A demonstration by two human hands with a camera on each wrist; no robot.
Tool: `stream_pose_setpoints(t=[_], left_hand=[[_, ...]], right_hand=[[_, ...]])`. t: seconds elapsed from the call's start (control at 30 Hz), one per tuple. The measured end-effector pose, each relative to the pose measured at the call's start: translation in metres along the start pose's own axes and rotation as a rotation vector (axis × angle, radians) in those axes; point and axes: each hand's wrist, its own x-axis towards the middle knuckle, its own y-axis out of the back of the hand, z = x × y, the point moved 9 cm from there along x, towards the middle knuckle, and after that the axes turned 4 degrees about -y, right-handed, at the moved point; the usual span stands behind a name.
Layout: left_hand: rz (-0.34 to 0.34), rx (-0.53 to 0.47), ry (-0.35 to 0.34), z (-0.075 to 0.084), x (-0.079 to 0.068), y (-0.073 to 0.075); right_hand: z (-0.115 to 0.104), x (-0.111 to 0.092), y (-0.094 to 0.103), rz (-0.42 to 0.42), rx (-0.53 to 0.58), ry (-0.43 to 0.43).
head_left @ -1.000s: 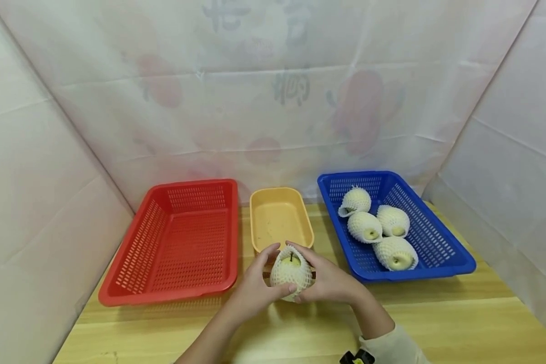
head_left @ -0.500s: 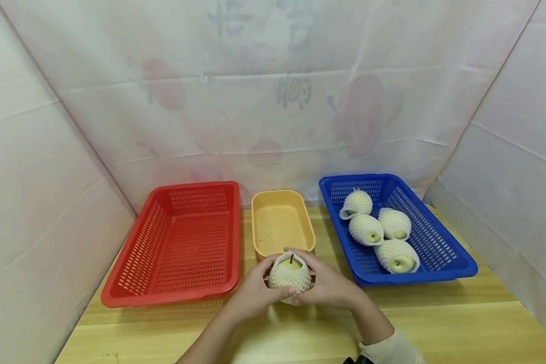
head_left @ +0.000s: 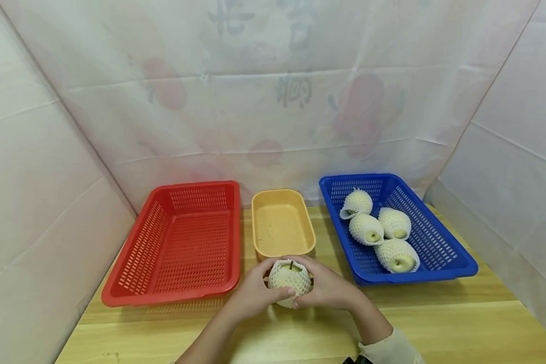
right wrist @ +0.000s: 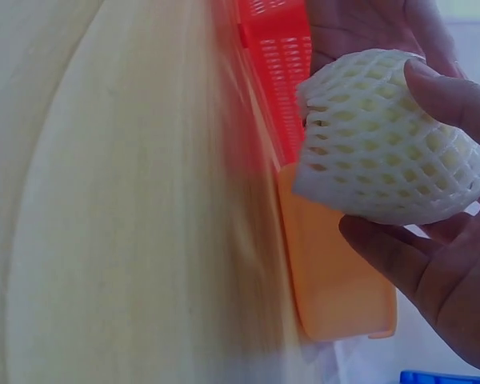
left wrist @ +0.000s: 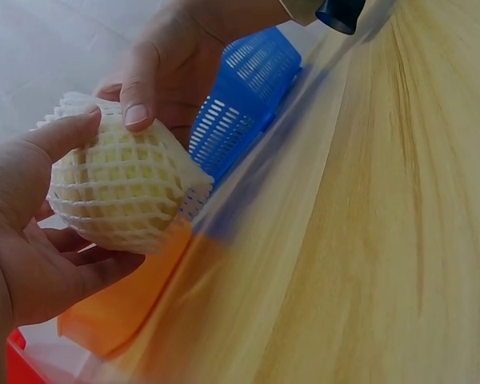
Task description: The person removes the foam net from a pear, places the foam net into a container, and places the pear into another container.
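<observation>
A pale yellow pear point(head_left: 288, 284) in a white foam net sleeve is held above the table, its dark stem showing at the sleeve's open top. My left hand point(head_left: 254, 292) grips it from the left and my right hand point(head_left: 329, 287) from the right, thumbs on the near side. In the left wrist view, the netted pear point(left wrist: 116, 188) has its left-hand fingers curled beneath it, and the loose end of the net sticks out past the fruit. From the right wrist, the net point(right wrist: 384, 140) still covers the pear, with my right thumb and fingers around it.
Behind the hands stands a small yellow-orange tray point(head_left: 279, 230). A red perforated basket point(head_left: 200, 235) stands to the left. On the right, a blue basket point(head_left: 441, 253) contains several netted pears point(head_left: 366, 229). A white printed cloth point(head_left: 273, 116) hangs behind the wooden table point(head_left: 437, 323).
Both hands have drawn slightly nearer the body with the pear. The pear has tipped a little, so less of its bare top and stem shows above the net.
</observation>
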Motion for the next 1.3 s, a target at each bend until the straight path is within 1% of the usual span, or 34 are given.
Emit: stream_pose_setpoints(t=[0.1,0.3,0.5,0.73,0.97,1.17,1.3], left_hand=[[-0.001,0.022,-0.005,-0.001,0.0,0.001],[-0.007,0.084,-0.02,-0.003,0.0,0.002],[-0.02,0.091,-0.004,-0.006,-0.001,0.0],[-0.041,0.102,-0.016,-0.008,-0.001,0.0],[-0.087,0.069,-0.003,-0.009,-0.002,-0.002],[-0.137,0.094,-0.015,-0.007,-0.004,-0.004],[-0.155,0.104,-0.02,-0.007,-0.004,-0.005]], right_hand=[[0.002,0.0,-0.002,-0.006,-0.018,0.003],[0.004,0.0,-0.006,-0.021,-0.006,-0.018],[0.006,0.0,-0.009,-0.036,-0.01,-0.033],[0.01,0.001,-0.01,-0.044,-0.027,-0.056],[0.01,0.0,-0.01,-0.063,-0.035,-0.05],[0.009,0.0,-0.01,-0.086,-0.054,-0.029],[0.01,0.0,-0.009,-0.087,-0.107,-0.048]])
